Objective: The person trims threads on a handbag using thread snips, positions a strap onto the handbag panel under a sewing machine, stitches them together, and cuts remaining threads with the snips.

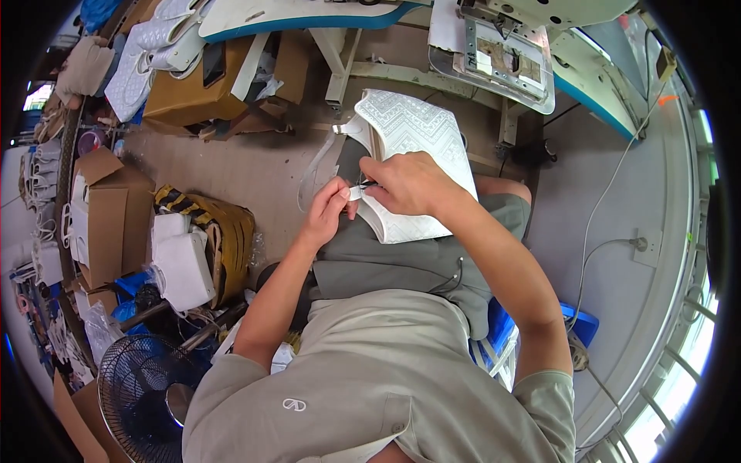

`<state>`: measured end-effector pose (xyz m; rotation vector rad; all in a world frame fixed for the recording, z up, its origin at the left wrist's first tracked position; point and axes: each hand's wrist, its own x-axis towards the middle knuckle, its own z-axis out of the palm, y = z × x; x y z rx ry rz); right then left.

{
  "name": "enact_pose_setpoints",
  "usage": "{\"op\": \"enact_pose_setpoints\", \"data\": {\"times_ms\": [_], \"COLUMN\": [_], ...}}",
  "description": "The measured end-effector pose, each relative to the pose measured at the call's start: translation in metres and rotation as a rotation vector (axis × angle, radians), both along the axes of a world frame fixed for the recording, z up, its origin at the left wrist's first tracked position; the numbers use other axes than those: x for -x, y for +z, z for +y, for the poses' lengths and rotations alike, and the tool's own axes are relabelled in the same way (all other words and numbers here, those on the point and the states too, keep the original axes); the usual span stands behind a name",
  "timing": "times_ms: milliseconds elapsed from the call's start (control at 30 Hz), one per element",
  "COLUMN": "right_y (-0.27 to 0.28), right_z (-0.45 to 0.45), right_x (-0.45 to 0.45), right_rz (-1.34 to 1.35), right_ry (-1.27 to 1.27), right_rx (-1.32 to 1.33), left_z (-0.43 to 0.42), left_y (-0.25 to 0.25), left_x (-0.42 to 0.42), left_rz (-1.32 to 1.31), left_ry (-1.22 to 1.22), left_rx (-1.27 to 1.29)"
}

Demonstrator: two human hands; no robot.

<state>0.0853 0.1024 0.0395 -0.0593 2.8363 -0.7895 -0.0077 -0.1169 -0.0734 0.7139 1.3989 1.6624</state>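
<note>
A white bag [428, 131] with a zigzag pattern lies across my lap, its open side facing left. A white strap [315, 166] loops off its upper left corner. At the bag's near left edge, my left hand [330, 207] pinches a short white strap end [356, 193]. My right hand [405, 184] rests over the bag with its fingers closed beside that strap end, around a small dark item that is mostly hidden. The fingertips of both hands are almost touching.
A sewing machine [505, 58] stands ahead at the right, on a blue-edged table [309, 21]. White bags [181, 262] sit on a yellow-black wrapped bundle [231, 239] at left, near a cardboard box [116, 224]. A fan [143, 386] stands at lower left.
</note>
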Motion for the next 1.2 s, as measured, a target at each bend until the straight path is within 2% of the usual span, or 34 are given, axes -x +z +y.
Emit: {"op": "enact_pose_setpoints", "data": {"times_ms": [200,267,367,433,633,767,833,1200], "right_y": [0.005,0.003,-0.021,-0.037,-0.049,-0.029,-0.018,0.004], "right_z": [-0.01,-0.011,-0.011,-0.006,-0.004,0.001,0.002,-0.005], "right_x": [0.005,0.004,-0.006,-0.011,-0.014,-0.013,-0.012,-0.005], "right_rz": [-0.058,-0.08,-0.024,0.046,0.067,0.064,-0.006,-0.006], "right_ry": [0.065,0.078,0.004,-0.104,-0.15,-0.112,-0.031,0.05], "right_rx": [-0.121,-0.15,-0.079,0.201,0.354,0.274,0.118,-0.055], "left_z": [-0.003,-0.005,-0.006,-0.003,-0.003,-0.001,-0.001,-0.001], "left_y": [-0.001,-0.002,-0.006,-0.003,-0.004,-0.003,-0.003,-0.002], "left_x": [-0.001,0.0,-0.001,-0.004,-0.006,-0.006,-0.005,-0.006], "left_rz": [0.127,0.209,0.214,0.128,-0.07,-0.093,-0.062,0.084], "left_ry": [-0.005,-0.02,0.0,0.013,0.045,0.052,0.043,0.027], "left_rx": [0.042,0.125,0.075,0.034,-0.09,-0.11,-0.088,-0.008]}}
